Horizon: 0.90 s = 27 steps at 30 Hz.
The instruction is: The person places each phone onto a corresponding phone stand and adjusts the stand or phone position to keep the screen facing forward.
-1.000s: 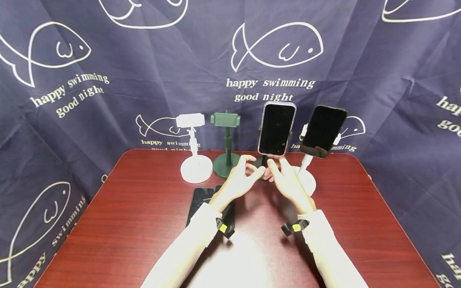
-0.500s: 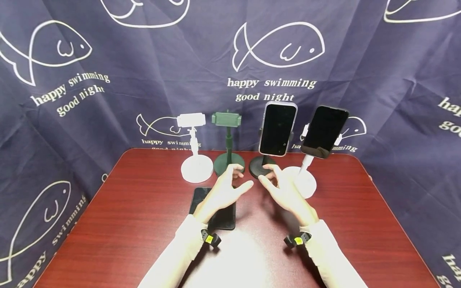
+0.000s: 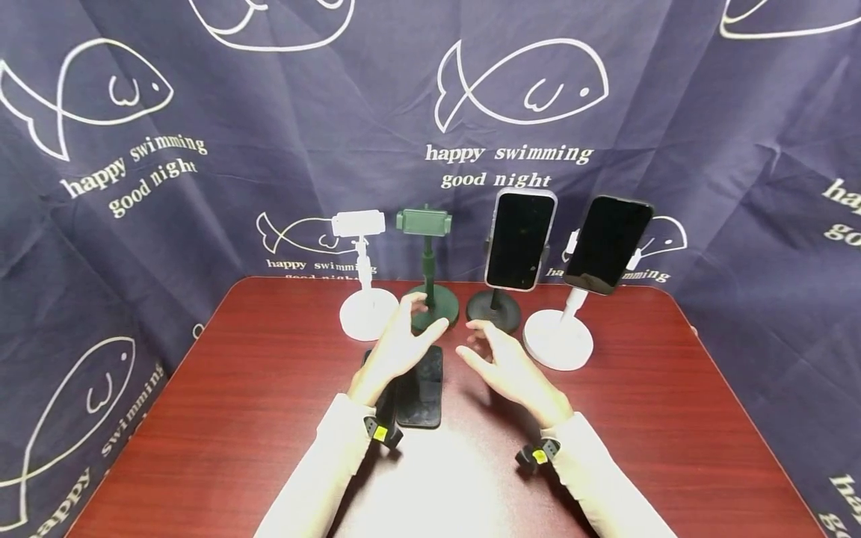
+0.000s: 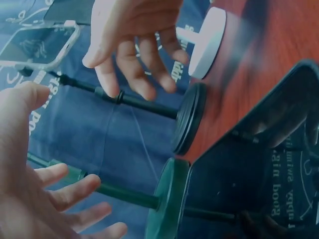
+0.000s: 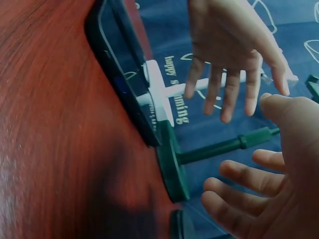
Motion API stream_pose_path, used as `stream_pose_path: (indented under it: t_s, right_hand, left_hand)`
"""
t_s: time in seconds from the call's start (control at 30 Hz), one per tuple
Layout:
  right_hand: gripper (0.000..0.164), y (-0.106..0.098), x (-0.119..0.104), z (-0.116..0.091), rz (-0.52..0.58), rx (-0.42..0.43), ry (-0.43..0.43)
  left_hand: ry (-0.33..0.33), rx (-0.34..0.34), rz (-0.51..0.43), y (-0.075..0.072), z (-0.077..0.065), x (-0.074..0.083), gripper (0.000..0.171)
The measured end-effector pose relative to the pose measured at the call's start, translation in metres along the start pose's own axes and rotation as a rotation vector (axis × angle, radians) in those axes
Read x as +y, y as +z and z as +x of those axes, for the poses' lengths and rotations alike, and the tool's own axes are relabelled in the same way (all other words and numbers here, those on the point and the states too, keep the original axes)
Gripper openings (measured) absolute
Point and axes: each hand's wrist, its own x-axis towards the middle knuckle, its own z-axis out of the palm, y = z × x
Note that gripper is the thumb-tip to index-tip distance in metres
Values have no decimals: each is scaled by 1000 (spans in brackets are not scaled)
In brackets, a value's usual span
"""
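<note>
My left hand point(image 3: 398, 345) hovers above two dark phones on the table, its fingers loosely bent around nothing. The nearer phone point(image 3: 420, 392) lies flat; the other is mostly hidden under that hand and wrist. My right hand point(image 3: 506, 365) is in the air in front of the black phone stand point(image 3: 494, 312), holding nothing. That stand carries an upright phone in a pale case point(image 3: 520, 239). Behind my left fingers is the green phone stand point(image 3: 428, 261), its holder bare. Both palms show with fingers spread apart in the wrist views.
A white stand point(image 3: 558, 340) at the right bears a tilted dark phone point(image 3: 608, 245). Another white stand point(image 3: 366, 310), with a bare holder, is at the left. Behind the red table point(image 3: 202, 426) hangs a blue curtain point(image 3: 377, 112) with fish drawings.
Both hands have drawn back from the black stand's pole. The left hand has moved left over the lying phones; the right has come down nearer to me, away from the stand.
</note>
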Motion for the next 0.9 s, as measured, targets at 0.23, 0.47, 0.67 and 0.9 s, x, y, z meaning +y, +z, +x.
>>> stream_pose_path:
  t_s: [0.23, 0.47, 0.67, 0.9]
  right_hand:
    - [65, 19, 9, 13, -12, -74, 31]
    - [68, 36, 14, 24, -129, -97, 50]
    - [64, 44, 16, 33, -147, -78, 41]
    - [67, 47, 15, 41, -162, -82, 91]
  left_hand:
    - [-72, 0, 28, -14, 9, 1, 73]
    - [-77, 30, 78, -26, 18, 4, 77]
    - [-39, 60, 26, -41, 26, 21, 76]
    - [-7, 85, -51, -55, 36, 37, 76]
